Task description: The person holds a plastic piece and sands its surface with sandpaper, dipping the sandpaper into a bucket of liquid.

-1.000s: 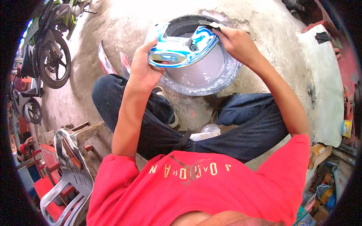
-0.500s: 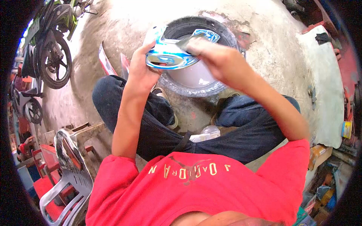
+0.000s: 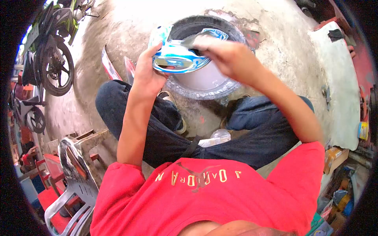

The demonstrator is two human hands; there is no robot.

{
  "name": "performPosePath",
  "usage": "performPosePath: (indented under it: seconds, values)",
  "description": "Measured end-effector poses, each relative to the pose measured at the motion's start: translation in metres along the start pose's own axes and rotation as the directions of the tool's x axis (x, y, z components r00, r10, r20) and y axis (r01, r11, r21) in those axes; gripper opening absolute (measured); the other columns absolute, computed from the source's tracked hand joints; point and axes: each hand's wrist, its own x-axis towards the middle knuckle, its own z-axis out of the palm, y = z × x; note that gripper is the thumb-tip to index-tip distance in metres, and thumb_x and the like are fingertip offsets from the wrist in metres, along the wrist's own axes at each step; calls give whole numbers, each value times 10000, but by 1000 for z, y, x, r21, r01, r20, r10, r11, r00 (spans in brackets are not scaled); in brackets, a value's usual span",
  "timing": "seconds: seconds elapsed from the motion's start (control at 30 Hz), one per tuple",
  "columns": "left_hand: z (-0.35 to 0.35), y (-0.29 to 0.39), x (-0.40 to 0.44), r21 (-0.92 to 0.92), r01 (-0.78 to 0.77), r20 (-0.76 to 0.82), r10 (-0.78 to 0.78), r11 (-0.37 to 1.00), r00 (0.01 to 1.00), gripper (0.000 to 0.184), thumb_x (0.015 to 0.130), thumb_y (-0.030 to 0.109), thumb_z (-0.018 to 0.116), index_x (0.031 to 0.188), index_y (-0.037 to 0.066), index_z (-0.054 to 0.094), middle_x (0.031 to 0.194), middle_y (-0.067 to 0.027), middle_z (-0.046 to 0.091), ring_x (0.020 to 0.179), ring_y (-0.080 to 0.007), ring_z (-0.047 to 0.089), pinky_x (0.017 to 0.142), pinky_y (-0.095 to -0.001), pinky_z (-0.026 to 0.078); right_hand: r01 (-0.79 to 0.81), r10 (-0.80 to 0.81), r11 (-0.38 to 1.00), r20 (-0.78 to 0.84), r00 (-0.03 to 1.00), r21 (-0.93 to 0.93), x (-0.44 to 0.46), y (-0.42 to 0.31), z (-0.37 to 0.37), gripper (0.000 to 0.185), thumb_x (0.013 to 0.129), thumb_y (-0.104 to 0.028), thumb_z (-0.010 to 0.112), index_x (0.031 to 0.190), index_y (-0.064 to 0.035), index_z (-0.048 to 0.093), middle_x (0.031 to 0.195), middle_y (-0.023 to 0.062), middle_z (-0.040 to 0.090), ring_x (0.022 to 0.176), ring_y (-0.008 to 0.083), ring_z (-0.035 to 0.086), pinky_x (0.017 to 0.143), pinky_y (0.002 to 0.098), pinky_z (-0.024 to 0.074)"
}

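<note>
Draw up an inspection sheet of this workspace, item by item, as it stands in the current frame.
Surface: bare floor, stained and patchy.
Job's things: blue-and-white panel held above a dark round basin of cloudy liquid; dark sheet at the panel.
Clutter: two red-and-white pieces left of the basin; clear plastic container between the legs.
Grips: left hand holds the panel's left end; right hand, blurred, holds the dark sheet.
Cables: nothing seen near the hands.
Surroundings: motorbikes and a grey plastic chair on the left.
</note>
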Motion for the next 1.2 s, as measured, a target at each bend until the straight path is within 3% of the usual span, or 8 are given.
performPosePath:
  seconds: [0.07,0.13,0.33,0.53,0.73,0.93,1.07,1.2]
  values:
    - [-5,1,2,-34,25,27,-24,999,999,224,956,152,589,1120,3,620,1022,-124,698,899,-229,697,749,-355,578,-280,289,954,71,955,-111,2,35,-10,268,975,-238,584,1182,-93,673,937,205,696,786,381,684,664,442,534]
    - [-1,1,0,-55,24,-14,-25,998,1000,223,957,150,586,1120,2,619,1031,-125,699,899,-231,697,752,-358,577,-346,371,917,106,923,-200,6,46,-16,269,946,-180,557,1194,-132,650,970,205,697,830,402,685,719,490,550]
    - [-4,0,3,-43,6,23,-5,999,1000,238,966,183,577,1146,27,590,1041,-108,692,871,-211,705,645,-336,585,33,-34,999,-38,999,-20,0,-20,2,276,949,-136,621,1215,-71,658,1135,189,692,1058,344,675,896,393,537]
    - [11,0,-8,-33,-5,-56,3,999,998,250,969,187,578,1164,31,581,1050,-103,687,901,-215,702,699,-346,592,-346,402,890,152,903,-297,4,47,-25,291,958,-176,545,1222,-106,646,1051,199,690,877,401,682,743,478,552]
    - [1,-5,-3,-34,-2,-1,2,999,1000,244,975,174,563,1172,30,580,1055,-106,691,890,-213,706,682,-339,591,11,-11,998,-7,1000,-56,-2,-23,1,280,943,-139,627,1217,-88,649,1192,174,677,1118,339,651,953,388,519]
    - [1,-1,-2,-53,30,4,-30,998,1000,244,972,155,560,1161,6,598,1063,-122,698,911,-234,702,756,-371,583,-367,437,870,169,884,-328,7,43,-19,271,977,-202,571,1215,-107,659,1100,195,692,899,378,695,763,435,563]
    - [16,-5,-7,-48,-18,-93,13,999,996,241,979,170,554,1175,33,579,1058,-110,692,876,-218,704,632,-323,586,25,-27,996,-29,999,-90,-3,-9,3,280,944,-132,627,1220,-95,652,1129,182,694,1025,340,688,869,398,552]
    - [0,-4,0,-23,26,-22,-26,999,999,251,976,169,557,1183,27,575,1060,-114,692,893,-224,706,666,-343,594,-146,157,985,125,980,-94,-2,23,-5,273,956,-207,555,1189,-107,656,998,212,700,860,395,688,742,477,559]
